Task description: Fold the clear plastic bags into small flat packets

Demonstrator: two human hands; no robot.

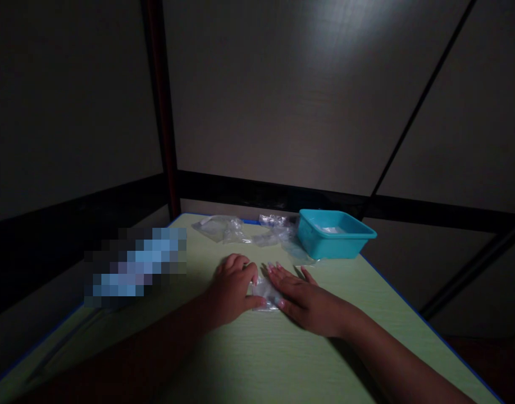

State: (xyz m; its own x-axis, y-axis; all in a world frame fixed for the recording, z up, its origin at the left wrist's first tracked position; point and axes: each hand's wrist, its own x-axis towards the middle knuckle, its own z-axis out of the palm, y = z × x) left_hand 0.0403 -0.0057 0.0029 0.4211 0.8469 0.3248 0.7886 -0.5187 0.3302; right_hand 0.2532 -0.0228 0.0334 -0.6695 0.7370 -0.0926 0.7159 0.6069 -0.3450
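Clear plastic bag (264,289) lies on the green table (249,359), apparently being flattened. My left hand (231,287) rests at its edge, thumb and forefinger apart; my right hand (310,300) presses flat-fingered. Continuing calls for light, even pressure.

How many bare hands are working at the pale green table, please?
2: the bare left hand at the left side of a small clear plastic bag, and the bare right hand at its right side.
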